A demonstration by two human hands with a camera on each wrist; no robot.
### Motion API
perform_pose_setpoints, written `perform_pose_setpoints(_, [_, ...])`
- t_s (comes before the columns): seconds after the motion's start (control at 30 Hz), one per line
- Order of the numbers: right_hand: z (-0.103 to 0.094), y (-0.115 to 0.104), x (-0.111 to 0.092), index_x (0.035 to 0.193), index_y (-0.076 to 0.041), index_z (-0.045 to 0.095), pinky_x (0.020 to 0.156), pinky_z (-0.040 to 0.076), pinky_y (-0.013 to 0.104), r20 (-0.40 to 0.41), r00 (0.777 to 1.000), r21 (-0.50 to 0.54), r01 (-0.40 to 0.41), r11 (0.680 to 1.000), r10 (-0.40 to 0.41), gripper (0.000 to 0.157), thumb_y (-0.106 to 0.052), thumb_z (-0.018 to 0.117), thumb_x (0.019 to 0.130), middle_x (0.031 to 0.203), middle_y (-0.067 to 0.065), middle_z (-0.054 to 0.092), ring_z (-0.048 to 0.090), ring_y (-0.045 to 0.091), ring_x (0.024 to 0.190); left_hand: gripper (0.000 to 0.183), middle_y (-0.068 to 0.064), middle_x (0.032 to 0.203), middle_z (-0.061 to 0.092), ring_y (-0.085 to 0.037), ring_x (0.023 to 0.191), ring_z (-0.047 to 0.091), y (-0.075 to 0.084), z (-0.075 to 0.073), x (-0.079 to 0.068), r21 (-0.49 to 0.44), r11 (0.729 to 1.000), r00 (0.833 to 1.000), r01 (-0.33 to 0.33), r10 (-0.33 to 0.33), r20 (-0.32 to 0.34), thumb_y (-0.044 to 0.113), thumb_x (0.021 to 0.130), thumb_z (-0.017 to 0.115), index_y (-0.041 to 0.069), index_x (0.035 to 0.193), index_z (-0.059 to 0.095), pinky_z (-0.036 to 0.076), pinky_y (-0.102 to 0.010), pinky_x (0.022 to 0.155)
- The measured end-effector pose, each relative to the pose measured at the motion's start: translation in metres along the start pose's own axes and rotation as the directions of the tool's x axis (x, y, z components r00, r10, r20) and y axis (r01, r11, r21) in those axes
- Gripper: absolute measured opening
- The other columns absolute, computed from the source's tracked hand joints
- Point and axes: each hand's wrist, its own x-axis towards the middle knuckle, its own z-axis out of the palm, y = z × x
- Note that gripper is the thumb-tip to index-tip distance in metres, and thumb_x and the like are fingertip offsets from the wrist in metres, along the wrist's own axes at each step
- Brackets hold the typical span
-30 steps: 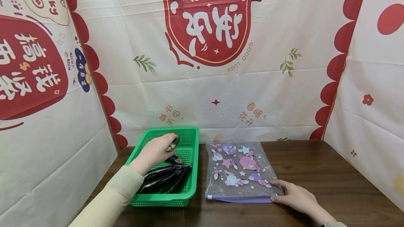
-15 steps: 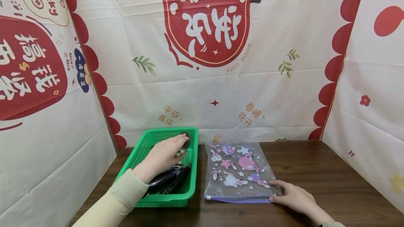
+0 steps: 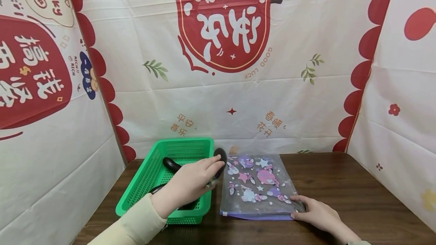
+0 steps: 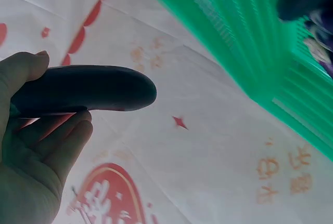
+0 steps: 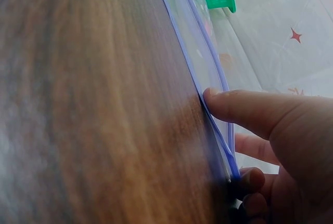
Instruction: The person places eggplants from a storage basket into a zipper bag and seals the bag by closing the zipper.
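My left hand (image 3: 190,184) grips a dark purple eggplant (image 4: 99,89) between thumb and fingers, over the gap between the basket and the bag. The eggplant's rounded end points away from the palm in the left wrist view. Beneath that forearm stands a green plastic basket (image 3: 211,152) with more eggplants (image 3: 171,165) inside, partly hidden by the hand. A clear zipper bag (image 3: 253,205) printed with pink and purple cartoons lies flat to the right, its purple zip edge toward me. At its front right corner my right hand (image 3: 318,211) pinches the zip edge, thumb on the purple strip (image 5: 182,47).
Everything stands on a dark wooden table (image 3: 327,177). White cloth (image 3: 289,101) with red and orange prints hangs behind and on both sides. The basket's raised right wall is beside the bag's left edge.
My left hand has lifted the eggplant out of the basket and carried it right, past the rim to the bag's left edge. The right hand and the bag have stayed in place.
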Motion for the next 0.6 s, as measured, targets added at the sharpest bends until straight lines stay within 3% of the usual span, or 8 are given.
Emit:
perform_pose_setpoints(0.17, [0.000, 0.000, 0.000, 0.112, -0.029, 0.056, 0.053, 0.034, 0.034, 0.008, 1.000, 0.014, -0.012, 1.000, 0.012, 0.058, -0.057, 0.066, 0.062, 0.086, -0.003, 0.058, 0.047, 0.014, 0.070, 0.064, -0.009, 0.128, 0.045, -0.017, 0.114, 0.046, 0.021, -0.003, 0.004, -0.008, 0.997, 0.997, -0.081, 0.081, 0.000, 0.022, 0.067, 0.074, 0.009, 0.123, 0.046, 0.046, -0.028, 0.078])
perform_pose_setpoints(0.3, [0.000, 0.000, 0.000, 0.113, -0.029, 0.055, 0.052, 0.033, 0.033, 0.017, 1.000, 0.018, -0.019, 1.000, 0.019, 0.059, -0.057, 0.066, 0.062, 0.073, -0.005, 0.051, 0.044, 0.014, 0.067, 0.068, -0.009, 0.128, 0.045, -0.017, 0.114, 0.046, 0.037, -0.004, 0.008, -0.002, 0.988, 0.988, -0.154, 0.154, -0.032, 0.016, 0.062, 0.075, 0.009, 0.124, 0.046, 0.046, -0.028, 0.076])
perform_pose_setpoints(0.47, [0.000, 0.000, 0.000, 0.113, -0.030, 0.055, 0.052, 0.033, 0.033, 0.014, 1.000, 0.016, -0.019, 1.000, 0.019, 0.059, -0.058, 0.065, 0.063, 0.076, -0.005, 0.053, 0.044, 0.014, 0.067, 0.051, -0.009, 0.126, 0.047, -0.016, 0.112, 0.047, 0.055, -0.002, 0.012, 0.010, 0.972, 0.964, -0.235, 0.234, -0.124, 0.011, 0.074, 0.065, 0.009, 0.122, 0.049, 0.045, -0.025, 0.078])
perform_pose_setpoints(0.6, [-0.001, -0.001, -0.001, 0.113, -0.030, 0.055, 0.051, 0.032, 0.033, 0.015, 1.000, 0.024, -0.026, 0.999, 0.025, 0.059, -0.058, 0.066, 0.062, 0.069, -0.005, 0.046, 0.043, 0.014, 0.066, 0.037, -0.008, 0.127, 0.047, -0.014, 0.113, 0.047, 0.070, 0.004, 0.015, -0.032, 0.962, 0.953, -0.272, 0.265, -0.147, 0.014, 0.086, 0.053, 0.010, 0.123, 0.049, 0.043, -0.023, 0.081])
